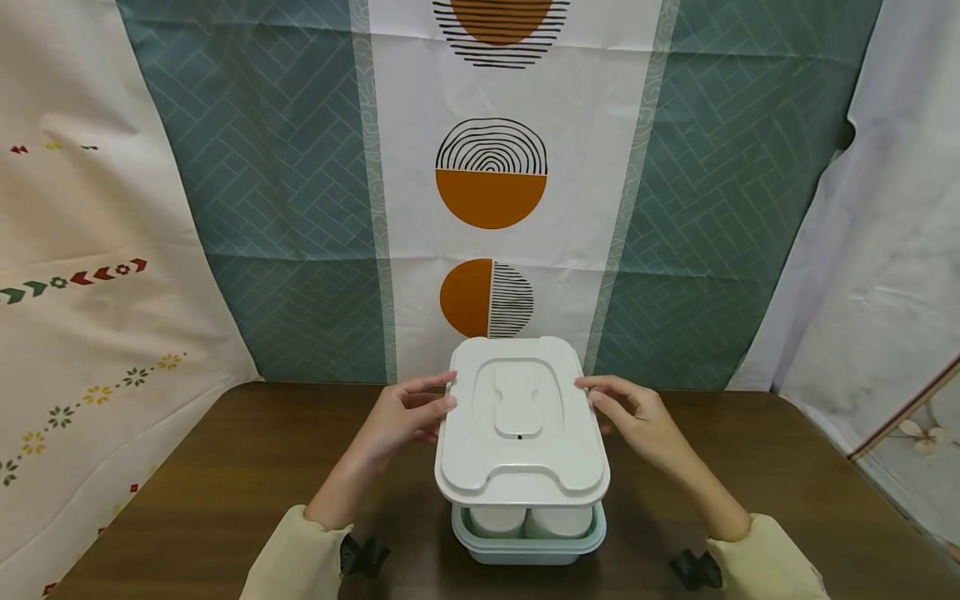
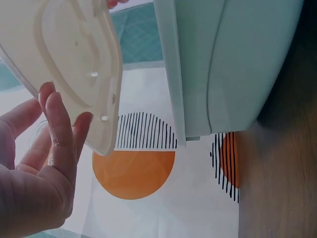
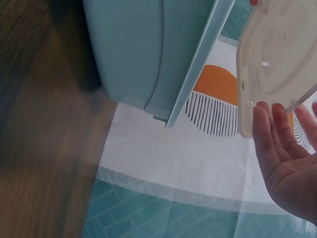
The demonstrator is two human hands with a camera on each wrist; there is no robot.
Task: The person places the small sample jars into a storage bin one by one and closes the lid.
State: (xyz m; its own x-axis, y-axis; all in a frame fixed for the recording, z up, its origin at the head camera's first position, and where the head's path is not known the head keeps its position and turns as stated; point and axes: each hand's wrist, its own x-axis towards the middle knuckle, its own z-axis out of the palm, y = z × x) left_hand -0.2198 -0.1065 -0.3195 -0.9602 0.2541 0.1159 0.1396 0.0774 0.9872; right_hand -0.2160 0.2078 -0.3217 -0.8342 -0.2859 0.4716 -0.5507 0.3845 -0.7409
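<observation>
A white lid [image 1: 525, 467] with raised contours hovers tilted over a mint-green storage box [image 1: 525, 552]. My left hand [image 1: 405, 417] pinches the lid's left edge, thumb on top and fingers beneath. On the opposite edge my right hand [image 1: 637, 421] holds it the same way. Under the lid's near edge, two white rounded things [image 1: 498, 522] show inside the box; their kind is hidden. Both wrist views show the lid's underside [image 2: 69, 59] apart from the box's rim [image 3: 198, 69], with fingertips [image 2: 55, 106] against it.
The box stands on a dark brown wooden table [image 1: 300, 475]. A patterned cloth [image 1: 300, 167] hangs behind it, with white cloths at the left and right sides. Dark straps [image 1: 363, 557] sit at both wrists, by the cream sleeves [image 1: 300, 554].
</observation>
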